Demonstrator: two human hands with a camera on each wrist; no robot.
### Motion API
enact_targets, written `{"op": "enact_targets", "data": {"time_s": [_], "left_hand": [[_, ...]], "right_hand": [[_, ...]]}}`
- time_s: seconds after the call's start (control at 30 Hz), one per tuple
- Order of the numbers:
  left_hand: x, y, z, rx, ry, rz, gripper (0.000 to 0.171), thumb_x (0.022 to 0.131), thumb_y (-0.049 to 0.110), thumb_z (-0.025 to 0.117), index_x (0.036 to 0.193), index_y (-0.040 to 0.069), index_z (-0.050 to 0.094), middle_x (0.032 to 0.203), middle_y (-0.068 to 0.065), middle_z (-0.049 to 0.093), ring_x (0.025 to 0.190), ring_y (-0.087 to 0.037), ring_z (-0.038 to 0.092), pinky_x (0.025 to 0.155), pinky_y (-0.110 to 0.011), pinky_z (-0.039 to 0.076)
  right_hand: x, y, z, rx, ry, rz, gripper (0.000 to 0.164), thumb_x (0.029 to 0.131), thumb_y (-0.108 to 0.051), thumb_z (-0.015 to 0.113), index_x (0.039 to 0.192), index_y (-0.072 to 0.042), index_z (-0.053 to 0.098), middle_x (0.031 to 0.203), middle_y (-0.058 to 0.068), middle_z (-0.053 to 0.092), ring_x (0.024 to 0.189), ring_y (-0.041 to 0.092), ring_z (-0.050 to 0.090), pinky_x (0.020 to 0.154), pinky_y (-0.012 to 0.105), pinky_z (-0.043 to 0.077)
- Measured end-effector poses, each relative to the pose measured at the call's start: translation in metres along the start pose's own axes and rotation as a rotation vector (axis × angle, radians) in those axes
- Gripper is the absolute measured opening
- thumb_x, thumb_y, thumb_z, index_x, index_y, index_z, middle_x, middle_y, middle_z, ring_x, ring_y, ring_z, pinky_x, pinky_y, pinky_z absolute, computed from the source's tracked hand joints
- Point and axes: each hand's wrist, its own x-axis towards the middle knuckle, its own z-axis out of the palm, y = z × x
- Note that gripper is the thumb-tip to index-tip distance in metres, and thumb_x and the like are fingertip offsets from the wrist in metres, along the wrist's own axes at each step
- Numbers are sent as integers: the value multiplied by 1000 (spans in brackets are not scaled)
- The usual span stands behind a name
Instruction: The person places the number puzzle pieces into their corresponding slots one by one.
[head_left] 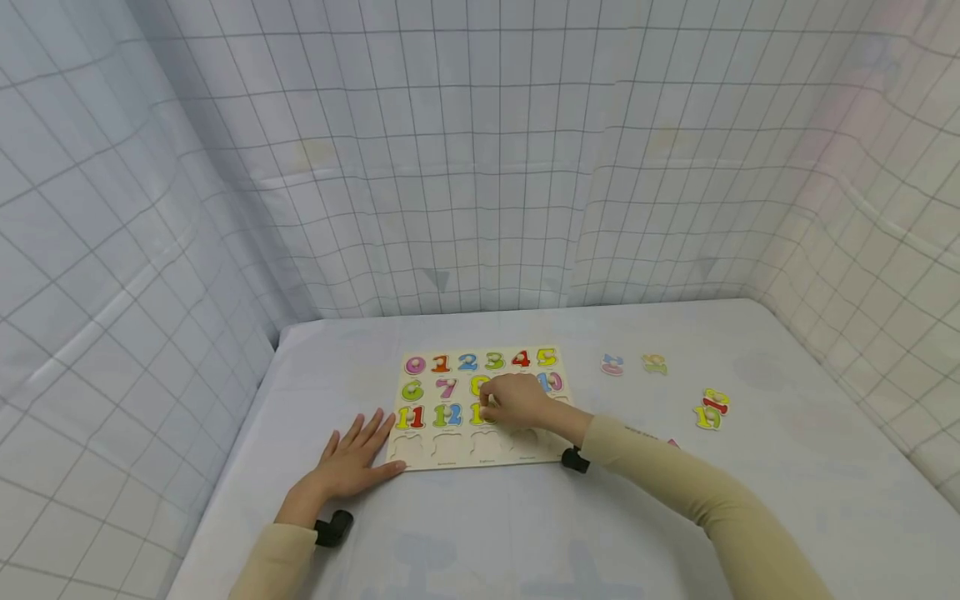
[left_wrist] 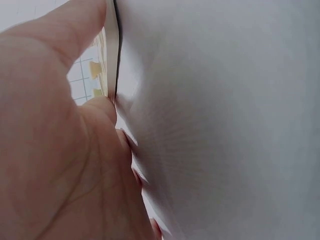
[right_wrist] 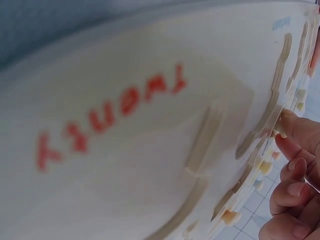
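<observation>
A wooden number puzzle board (head_left: 467, 463) lies flat on the table, its top rows filled with knobbed number pieces. My left hand (head_left: 352, 462) lies spread with straight fingers at its left edge, fingertips touching the side and thumb over the near left corner. Above the third row, my right hand (head_left: 517, 400) pinches the knob of a yellow number piece (head_left: 476, 413); only its leading 1 shows, the rest being covered by the fingers. The right wrist view shows that thumb and index finger meeting close over the board, the other fingers curled.
Right of the board lie loose number pieces: a blue and pink one (head_left: 612, 364), an orange and green one (head_left: 654, 363), a yellow and red one (head_left: 716, 402) and a yellow and green one (head_left: 707, 418). A pink piece (head_left: 672, 443) peeks out behind the right sleeve.
</observation>
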Motion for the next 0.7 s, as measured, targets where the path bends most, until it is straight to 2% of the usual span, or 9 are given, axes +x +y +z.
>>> {"op": "enact_targets", "data": {"time_s": [0.23, 0.43, 0.57, 0.7], "left_hand": [[-2, 3, -2, -3, -6, 2, 91, 85, 65, 54, 151, 10, 24, 156, -15, 16, 141, -41, 4, 105, -63, -4], [-7, 13, -13, 8, -35, -23, 89, 86, 61, 55, 152, 9, 23, 155, -17, 15, 140, -43, 3, 104, -65, -4], [-10, 17, -17, 4, -44, -27, 88, 87, 59, 56, 152, 9, 22, 155, -18, 15, 140, -44, 2, 103, -66, -4], [-8, 17, -15, -18, -40, -8, 89, 86, 60, 56, 151, 9, 23, 155, -19, 15, 140, -44, 2, 103, -65, -5]], "right_hand": [[-1, 0, 1, -24, 7, -1, 13, 88, -35, 68, 82, -25, 65, 54, -10, 42, 51, 5, 40, 43, 22, 25], [1, 1, 3, -34, -12, -7, 12, 90, -36, 66, 85, -25, 64, 53, -10, 41, 50, 6, 38, 43, 21, 23], [0, 1, 1, -19, -52, -3, 10, 90, -34, 67, 92, -24, 66, 55, -9, 42, 51, 5, 37, 43, 21, 24], [-11, 8, -9, 20, -85, 7, 16, 89, -31, 68, 102, -24, 69, 60, -9, 45, 55, 5, 38, 46, 21, 26]]}}
